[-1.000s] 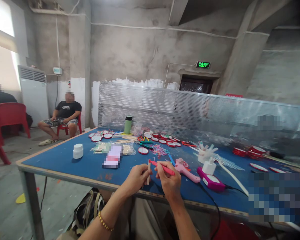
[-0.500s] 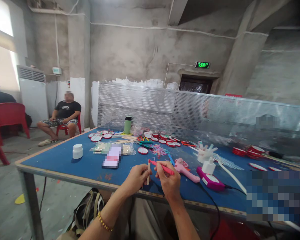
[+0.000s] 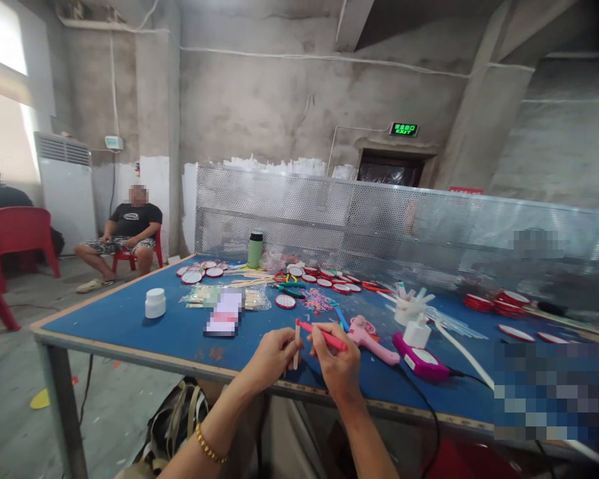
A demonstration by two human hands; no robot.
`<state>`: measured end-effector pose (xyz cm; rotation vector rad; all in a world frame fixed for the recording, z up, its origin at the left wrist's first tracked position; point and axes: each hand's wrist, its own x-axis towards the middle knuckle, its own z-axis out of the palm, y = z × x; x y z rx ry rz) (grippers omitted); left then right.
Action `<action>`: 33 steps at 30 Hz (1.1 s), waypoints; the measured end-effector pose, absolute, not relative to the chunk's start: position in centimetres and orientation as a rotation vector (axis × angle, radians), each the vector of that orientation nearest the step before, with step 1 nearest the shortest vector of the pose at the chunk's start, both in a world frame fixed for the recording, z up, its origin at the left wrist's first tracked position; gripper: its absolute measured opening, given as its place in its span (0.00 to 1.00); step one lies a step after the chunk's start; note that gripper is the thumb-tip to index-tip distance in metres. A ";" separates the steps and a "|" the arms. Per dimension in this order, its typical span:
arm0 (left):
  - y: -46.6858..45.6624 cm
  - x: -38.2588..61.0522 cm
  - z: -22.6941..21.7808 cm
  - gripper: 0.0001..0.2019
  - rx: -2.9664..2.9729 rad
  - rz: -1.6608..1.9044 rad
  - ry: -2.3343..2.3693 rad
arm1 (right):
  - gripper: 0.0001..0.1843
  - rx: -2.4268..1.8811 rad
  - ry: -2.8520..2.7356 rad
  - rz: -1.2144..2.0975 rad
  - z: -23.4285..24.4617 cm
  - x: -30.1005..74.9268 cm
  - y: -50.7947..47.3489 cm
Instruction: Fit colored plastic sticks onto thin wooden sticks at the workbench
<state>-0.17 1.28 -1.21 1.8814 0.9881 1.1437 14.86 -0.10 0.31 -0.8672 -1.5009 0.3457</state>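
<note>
Here on my head-camera feed, the left hand (image 3: 275,354) is pinching a thin wooden stick (image 3: 296,354) between thumb and fingers, nearly upright, just above the near edge of the blue table (image 3: 124,329). The right hand (image 3: 340,362) grips a pinkish-red pen (image 3: 335,340) as if for writing, its tip right at the stick's top end — red shows there, though from my seat I can't tell how much of it is ink. The hands sit close together, and a gold-coloured bracelet (image 3: 209,447) circles the left wrist. Just beyond the right hand I've got a pink glue gun (image 3: 377,345) lying on the table, and to its right a purple box (image 3: 424,362). Over on the left I see a phone (image 3: 226,313) lying flat, with a white jar (image 3: 155,304) standing farther left. Straight ahead of the hands — a round red-rimmed disc (image 3: 285,302) beside a scatter of small coloured bits (image 3: 318,300), and farther back a green flask (image 3: 255,251) standing near the perforated screen (image 3: 279,206).
</note>
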 end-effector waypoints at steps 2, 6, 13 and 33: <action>1.2 -0.2 -1.1 0.20 1.881 1.149 0.990 | 0.12 -0.871 -1.520 0.324 0.3 14.9 -0.1; 1.1 -0.2 -1.0 0.19 1.869 1.151 0.994 | 0.13 -0.875 -1.485 0.313 0.2 15.0 -0.1; 1.3 -0.1 -1.1 0.18 1.879 1.151 1.000 | 0.13 -0.874 -1.473 0.342 0.0 15.0 0.1; 1.1 -0.2 -0.9 0.20 1.886 1.140 1.004 | 0.11 -0.863 -1.504 0.308 0.0 15.0 0.1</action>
